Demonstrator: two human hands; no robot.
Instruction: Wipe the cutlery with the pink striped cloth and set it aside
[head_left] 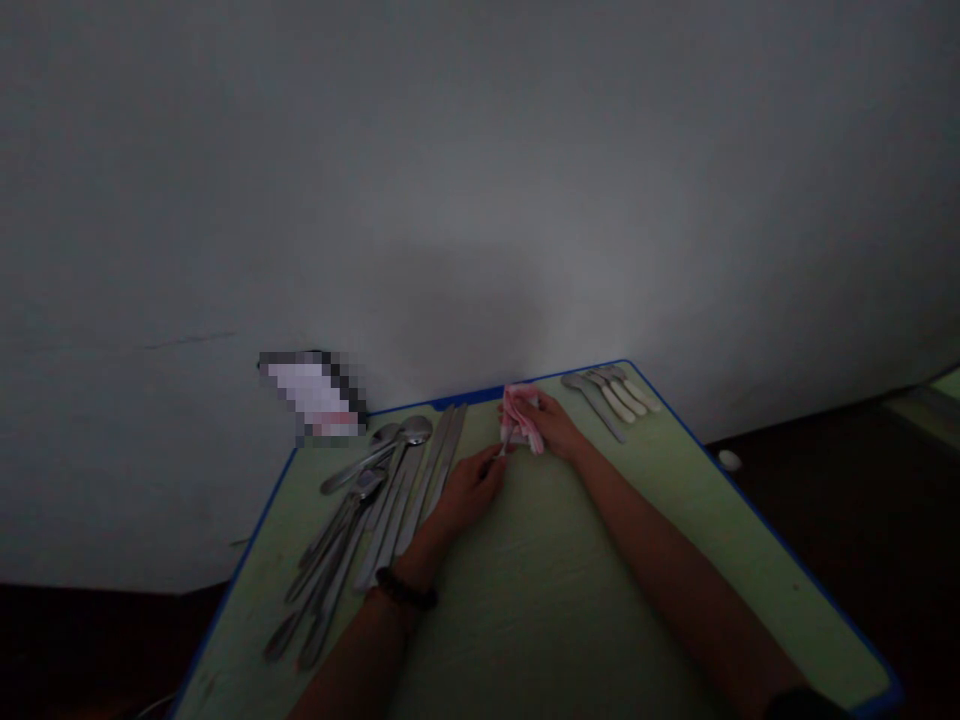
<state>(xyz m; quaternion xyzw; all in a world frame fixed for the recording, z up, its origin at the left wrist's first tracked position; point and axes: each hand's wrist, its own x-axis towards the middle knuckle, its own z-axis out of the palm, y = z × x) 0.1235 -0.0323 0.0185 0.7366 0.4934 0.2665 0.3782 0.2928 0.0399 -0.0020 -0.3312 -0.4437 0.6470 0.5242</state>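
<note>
My right hand [551,425] is closed around a pink cloth [519,412] near the far edge of the green table [570,580]. A thin utensil [505,444] pokes out of the cloth toward me. My left hand [471,490] pinches the near end of that utensil; its wrist carries a dark bead bracelet [405,590]. The picture is dim, so I cannot make out what kind of utensil it is.
A spread of metal spoons and knives [375,510] lies left of my left hand. Several spoons with pale handles [615,395] lie in a row at the far right corner. The table has a blue rim [787,550] and stands against a grey wall. A blurred-out object [315,395] rests at the wall.
</note>
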